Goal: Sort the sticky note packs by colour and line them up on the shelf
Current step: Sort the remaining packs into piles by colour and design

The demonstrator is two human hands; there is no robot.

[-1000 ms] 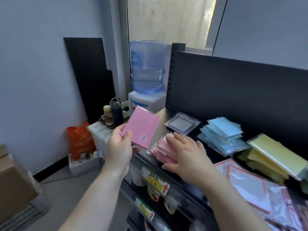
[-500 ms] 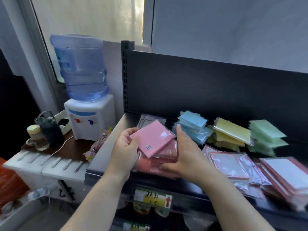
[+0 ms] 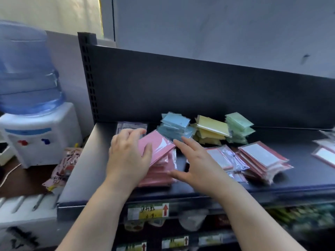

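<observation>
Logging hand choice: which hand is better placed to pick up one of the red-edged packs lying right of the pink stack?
Likely right. The right hand is open and nearer the red-edged packs; the left hand holds the top pink pack.

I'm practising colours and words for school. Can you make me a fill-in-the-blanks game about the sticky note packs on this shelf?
1. The left hand holds a flat plastic-wrapped sticky note pack whose colour is ____.
2. Between the blue wrapped pile and the green wrapped pile lies the ____ one.
3. The white water dispenser stands to the ____ of the black metal shelf.

Missing words: pink; yellow; left.
</observation>
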